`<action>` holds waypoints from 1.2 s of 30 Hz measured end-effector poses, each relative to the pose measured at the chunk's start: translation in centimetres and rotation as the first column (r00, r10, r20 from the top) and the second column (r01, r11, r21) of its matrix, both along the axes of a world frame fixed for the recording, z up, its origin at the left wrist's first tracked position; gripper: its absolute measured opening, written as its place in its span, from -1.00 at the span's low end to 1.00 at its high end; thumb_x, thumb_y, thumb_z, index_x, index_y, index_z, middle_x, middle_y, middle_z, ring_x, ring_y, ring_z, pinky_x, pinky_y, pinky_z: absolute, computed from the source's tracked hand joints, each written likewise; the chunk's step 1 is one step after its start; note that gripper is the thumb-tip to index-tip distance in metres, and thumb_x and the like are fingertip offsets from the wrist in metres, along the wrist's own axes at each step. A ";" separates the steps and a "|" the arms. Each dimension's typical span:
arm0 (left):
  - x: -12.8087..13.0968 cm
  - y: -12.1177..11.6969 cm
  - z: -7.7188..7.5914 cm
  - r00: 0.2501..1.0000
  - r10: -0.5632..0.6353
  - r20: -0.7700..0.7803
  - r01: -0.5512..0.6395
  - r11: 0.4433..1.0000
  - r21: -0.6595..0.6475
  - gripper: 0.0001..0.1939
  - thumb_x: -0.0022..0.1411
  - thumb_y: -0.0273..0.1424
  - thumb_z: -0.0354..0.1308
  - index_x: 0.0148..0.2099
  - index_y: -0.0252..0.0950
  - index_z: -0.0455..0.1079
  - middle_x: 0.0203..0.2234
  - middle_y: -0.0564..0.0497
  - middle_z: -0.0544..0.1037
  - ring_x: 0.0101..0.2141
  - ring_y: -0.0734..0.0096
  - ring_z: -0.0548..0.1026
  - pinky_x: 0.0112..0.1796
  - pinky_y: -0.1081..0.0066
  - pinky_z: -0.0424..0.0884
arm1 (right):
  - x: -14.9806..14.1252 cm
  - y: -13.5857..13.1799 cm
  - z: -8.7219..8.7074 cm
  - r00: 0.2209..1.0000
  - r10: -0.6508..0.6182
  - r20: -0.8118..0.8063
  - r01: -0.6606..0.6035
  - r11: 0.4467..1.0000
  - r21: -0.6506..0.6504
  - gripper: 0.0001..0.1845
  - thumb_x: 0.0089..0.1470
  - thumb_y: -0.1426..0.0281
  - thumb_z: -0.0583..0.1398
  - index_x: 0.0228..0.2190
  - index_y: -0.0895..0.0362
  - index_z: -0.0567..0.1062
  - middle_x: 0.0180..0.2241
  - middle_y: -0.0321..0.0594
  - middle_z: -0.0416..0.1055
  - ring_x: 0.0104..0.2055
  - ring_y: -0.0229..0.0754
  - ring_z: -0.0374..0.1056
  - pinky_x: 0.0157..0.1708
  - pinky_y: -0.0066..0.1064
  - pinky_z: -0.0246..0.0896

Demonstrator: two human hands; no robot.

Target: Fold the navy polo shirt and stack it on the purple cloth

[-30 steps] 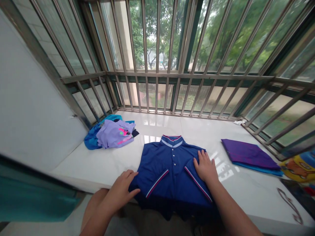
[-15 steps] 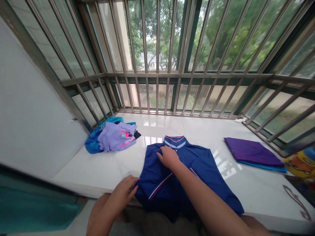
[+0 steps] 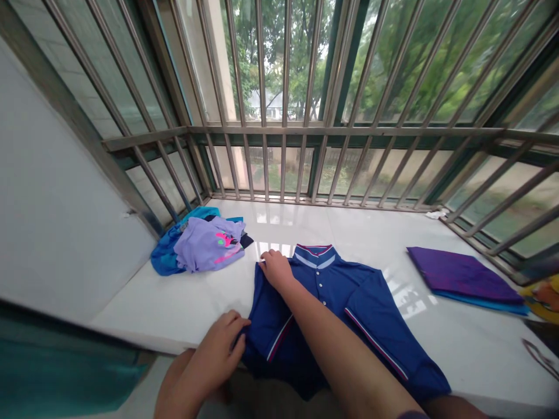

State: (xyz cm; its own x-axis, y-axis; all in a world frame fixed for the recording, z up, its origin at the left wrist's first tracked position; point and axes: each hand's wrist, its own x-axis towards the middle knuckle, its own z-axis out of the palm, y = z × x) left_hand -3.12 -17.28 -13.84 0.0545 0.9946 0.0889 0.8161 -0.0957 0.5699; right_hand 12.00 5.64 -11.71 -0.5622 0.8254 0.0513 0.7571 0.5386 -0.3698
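A dark blue polo shirt (image 3: 332, 289) lies front side up on the white ledge, its collar toward the window and its lower part hanging over the near edge. Red and white trim runs along the collar and sleeve cuffs, and the sleeves are folded inward. My left hand (image 3: 223, 342) is closed with thumb and fingertips on the shirt's left edge, near the ledge's front. At the left shoulder corner, my right hand (image 3: 277, 269) has its fingers closed on the fabric. My right forearm crosses the shirt and hides part of its middle.
A loose pile of lavender and blue clothes (image 3: 207, 244) lies at the back left. On the right rests a folded purple cloth (image 3: 465, 273) over a blue one. Metal window bars (image 3: 283, 166) line the back of the white ledge (image 3: 358, 230).
My right hand has moved left from near the collar to the shoulder corner. My left hand stays at the shirt's left edge. The view has shifted slightly.
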 end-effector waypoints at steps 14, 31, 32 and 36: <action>5.4 15.2 -4.1 0.923 0.090 -0.373 -0.089 0.996 0.022 -0.34 0.53 -0.19 -0.05 0.53 -0.38 0.21 0.52 -0.33 0.19 0.50 -0.08 0.15 0.43 -0.17 0.10 | 29.4 -2.6 -0.9 0.767 -0.593 0.245 0.546 0.804 0.238 -0.47 0.45 0.42 -0.05 0.30 0.27 0.42 0.24 0.20 0.44 0.24 0.15 0.40 0.22 -0.10 0.27; 6.3 28.2 -0.3 0.969 -0.130 -0.210 0.106 0.987 -0.122 -0.67 0.07 -0.14 0.48 -0.18 -0.20 0.63 -0.18 -0.09 0.69 -0.09 0.03 0.61 -0.07 0.23 0.48 | 27.0 9.5 -0.1 0.965 -0.193 0.178 0.213 0.972 -0.099 -0.61 0.15 0.33 0.40 0.03 0.08 0.64 -0.11 -0.19 0.63 -0.08 -0.08 0.47 -0.12 -0.37 0.26; 6.8 28.8 -0.1 0.968 -0.145 -0.205 0.118 0.983 -0.140 -0.73 0.05 -0.19 0.49 -0.24 -0.20 0.61 -0.23 -0.07 0.68 -0.14 0.07 0.61 -0.13 0.26 0.47 | 26.4 9.8 0.0 0.968 -0.187 0.169 0.205 0.974 -0.095 -0.69 0.18 0.38 0.35 -0.02 0.09 0.65 -0.18 -0.22 0.62 -0.14 -0.10 0.46 -0.16 -0.38 0.24; 7.5 28.6 1.4 0.950 -0.276 -0.147 0.253 0.955 -0.155 -0.95 0.17 -0.43 0.33 -0.35 -0.21 0.52 -0.35 0.04 0.63 -0.26 0.27 0.58 -0.19 0.36 0.43 | 26.3 8.7 1.4 0.993 -0.096 0.072 0.096 0.995 0.001 -0.73 0.21 0.55 0.19 -0.09 0.15 0.60 -0.18 -0.19 0.54 -0.13 -0.14 0.39 -0.09 -0.37 0.22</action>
State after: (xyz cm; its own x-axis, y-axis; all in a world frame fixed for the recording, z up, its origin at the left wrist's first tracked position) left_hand 4.37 11.29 -12.49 0.3201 0.9444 -0.0750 0.8555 -0.2541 0.4512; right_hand 38.32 14.38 -10.29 -0.4822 0.8760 0.0116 0.8302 0.4611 -0.3132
